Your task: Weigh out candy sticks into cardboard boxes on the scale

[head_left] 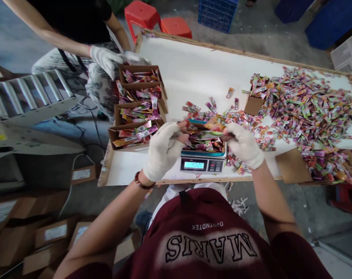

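A digital scale (190, 165) with a lit display stands near the table's front edge. On it rests an open box (224, 147) with a blue rim, filled with small colourful snack sachets (206, 145). My left hand (164, 149), in a white glove with bare fingertips, is at the box's left end, its fingers apart and nothing visible between them. Over the right end, my gloved right hand (244, 145) is closed on a few sachets (215, 128), which look smeared by motion.
Several filled cardboard boxes (135, 126) line the table's left end, beside a co-worker's gloved hands (106, 60). A large sachet heap (309, 104) covers the right side, with a small carton (254, 104) at its edge. Another carton (294, 166) lies front right. Red stools (142, 15) stand beyond.
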`<action>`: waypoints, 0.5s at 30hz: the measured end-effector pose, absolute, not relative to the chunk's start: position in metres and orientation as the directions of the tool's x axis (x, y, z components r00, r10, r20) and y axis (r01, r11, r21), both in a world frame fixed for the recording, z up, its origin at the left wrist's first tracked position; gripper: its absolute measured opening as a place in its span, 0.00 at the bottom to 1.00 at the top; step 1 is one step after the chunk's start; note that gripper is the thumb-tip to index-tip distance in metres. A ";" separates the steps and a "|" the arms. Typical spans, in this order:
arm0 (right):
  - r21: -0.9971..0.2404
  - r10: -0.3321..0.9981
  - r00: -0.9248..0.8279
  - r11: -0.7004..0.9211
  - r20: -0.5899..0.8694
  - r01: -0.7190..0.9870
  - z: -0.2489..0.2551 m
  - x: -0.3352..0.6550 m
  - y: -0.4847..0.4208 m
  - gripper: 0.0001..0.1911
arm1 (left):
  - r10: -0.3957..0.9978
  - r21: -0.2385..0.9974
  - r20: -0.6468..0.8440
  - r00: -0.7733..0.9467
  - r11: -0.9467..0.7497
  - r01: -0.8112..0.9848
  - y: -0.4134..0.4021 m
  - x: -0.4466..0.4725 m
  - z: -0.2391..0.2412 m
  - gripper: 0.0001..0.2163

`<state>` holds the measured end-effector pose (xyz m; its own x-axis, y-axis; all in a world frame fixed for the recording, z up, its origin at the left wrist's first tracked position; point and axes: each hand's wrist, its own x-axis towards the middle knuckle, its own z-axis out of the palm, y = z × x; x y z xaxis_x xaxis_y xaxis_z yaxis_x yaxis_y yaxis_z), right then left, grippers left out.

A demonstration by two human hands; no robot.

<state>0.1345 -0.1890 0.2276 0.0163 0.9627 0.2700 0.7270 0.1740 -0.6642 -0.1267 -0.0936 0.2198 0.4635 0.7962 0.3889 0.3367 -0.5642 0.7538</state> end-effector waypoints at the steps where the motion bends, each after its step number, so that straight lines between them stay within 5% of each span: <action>1: -0.603 0.952 0.109 0.089 0.285 0.793 0.228 0.153 -0.199 0.05 | 0.820 0.756 0.361 0.443 -0.536 0.376 -0.091 -0.137 0.213 0.11; 6: -0.284 0.828 0.430 -0.342 0.361 0.896 0.218 0.218 -0.229 0.19 | 0.923 0.742 0.222 0.314 -0.369 0.560 -0.074 -0.187 0.163 0.15; 15: -0.540 0.926 0.001 0.219 0.378 0.813 0.174 0.115 -0.130 0.15 | 0.905 0.787 0.135 0.402 -0.345 0.512 -0.053 -0.138 0.134 0.29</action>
<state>0.1151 -0.1297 0.1739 0.0010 0.9260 0.3776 0.8126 0.2193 -0.5400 -0.1378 -0.0527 0.1337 0.4025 0.9055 0.1346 0.5124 -0.3447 0.7865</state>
